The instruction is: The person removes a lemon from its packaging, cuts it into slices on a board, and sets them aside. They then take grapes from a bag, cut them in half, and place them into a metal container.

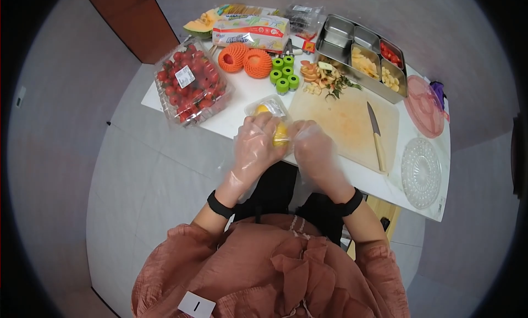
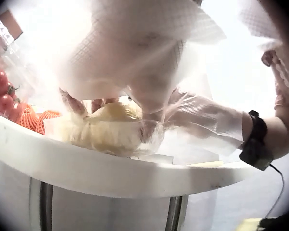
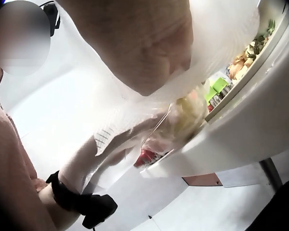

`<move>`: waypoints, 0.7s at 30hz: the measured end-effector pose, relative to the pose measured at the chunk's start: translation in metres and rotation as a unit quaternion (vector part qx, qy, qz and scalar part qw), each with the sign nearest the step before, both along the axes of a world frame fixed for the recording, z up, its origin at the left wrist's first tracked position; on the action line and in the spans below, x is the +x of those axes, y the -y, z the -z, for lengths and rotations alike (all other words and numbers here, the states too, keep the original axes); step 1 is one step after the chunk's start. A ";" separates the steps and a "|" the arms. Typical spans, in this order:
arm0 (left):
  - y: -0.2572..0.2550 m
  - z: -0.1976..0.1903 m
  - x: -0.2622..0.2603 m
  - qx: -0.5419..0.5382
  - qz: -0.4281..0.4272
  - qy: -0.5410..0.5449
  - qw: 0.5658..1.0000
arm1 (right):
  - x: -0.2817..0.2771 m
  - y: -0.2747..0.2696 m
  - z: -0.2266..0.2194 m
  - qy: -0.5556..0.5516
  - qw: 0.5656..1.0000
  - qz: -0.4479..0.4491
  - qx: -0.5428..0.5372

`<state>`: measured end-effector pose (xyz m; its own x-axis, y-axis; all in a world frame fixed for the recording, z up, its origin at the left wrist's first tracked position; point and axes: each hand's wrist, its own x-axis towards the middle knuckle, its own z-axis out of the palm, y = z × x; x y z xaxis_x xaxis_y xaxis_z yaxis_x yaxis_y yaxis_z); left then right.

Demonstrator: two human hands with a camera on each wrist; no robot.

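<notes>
We find the clear pack (image 1: 265,102) with its yellow fruit (image 1: 280,135) just left of the cutting board (image 1: 344,125), by the table's near edge, probably so that both hands can work close to the body. The left hand (image 1: 257,141), in a thin plastic glove, grips the pack with bent fingers, which seems to steady it. The right hand (image 1: 313,152), gloved too, comes up to the pack's side, between it and the board; its fingertips are hidden, so we cannot tell whether they pinch anything. Peelings (image 1: 322,79) lie heaped on the board's far left corner, which leaves its middle bare for cutting. The knife (image 1: 375,134) lies on the board's right part, handle toward us, handy to pick up. Beyond the board, the metal tray (image 1: 397,91) keeps cut pieces apart in compartments. Well left of the board, a clear box (image 1: 223,101) contains red fruit (image 1: 177,87).
</notes>
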<state>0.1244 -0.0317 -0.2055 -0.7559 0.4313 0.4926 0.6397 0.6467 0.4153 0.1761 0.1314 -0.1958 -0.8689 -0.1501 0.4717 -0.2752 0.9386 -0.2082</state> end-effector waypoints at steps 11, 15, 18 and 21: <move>0.013 -0.004 -0.016 -0.036 0.083 0.032 0.995 | -0.014 -0.012 0.009 0.033 0.981 -0.004 -0.194; 0.015 -0.011 -0.017 -0.026 0.101 0.035 0.994 | -0.027 -0.021 0.013 0.121 0.958 -0.029 -0.259; 0.019 -0.010 -0.020 -0.021 0.106 0.050 0.993 | -0.033 -0.024 0.007 0.213 0.913 -0.055 -0.344; 0.027 -0.016 -0.023 -0.031 0.119 0.069 0.990 | -0.032 -0.019 0.001 0.289 0.848 -0.070 -0.439</move>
<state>0.1016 -0.0586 -0.1893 -0.6872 0.6313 0.3594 0.7174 0.5116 0.4729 0.1439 0.1499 -0.1971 -0.9957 -0.0814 -0.0432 0.0150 0.3193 -0.9475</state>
